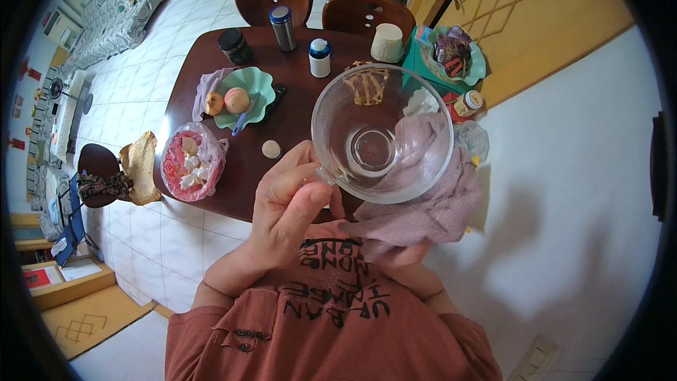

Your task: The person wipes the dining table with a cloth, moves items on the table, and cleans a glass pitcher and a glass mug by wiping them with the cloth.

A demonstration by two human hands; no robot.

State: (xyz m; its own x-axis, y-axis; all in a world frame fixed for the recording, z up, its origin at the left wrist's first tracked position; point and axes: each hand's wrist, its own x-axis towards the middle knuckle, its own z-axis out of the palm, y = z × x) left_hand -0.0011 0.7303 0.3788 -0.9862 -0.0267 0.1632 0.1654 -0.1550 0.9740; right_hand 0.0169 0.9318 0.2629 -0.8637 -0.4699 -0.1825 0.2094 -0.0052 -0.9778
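A clear glass cup [373,190] is raised in front of my chest, its round mouth facing up towards me. My left hand [291,196] pinches its handle between thumb and fingers. Behind and below the cup's right side hangs a dusty-pink cloth [449,206]. My right hand [410,255] is mostly covered by this cloth, which drapes over its fingers, and only part of the hand near the wrist shows. Part of the cloth is visible through the glass; whether it touches the cup I cannot tell.
On the dark wooden table [243,169] stand a green scalloped bowl [259,84] with fruit and a knife, a red basket [172,169] lined with plastic, a steel flask [284,32], a white bottle [319,61] and a dark jar [232,47]. A wall [571,143] rises close on the right.
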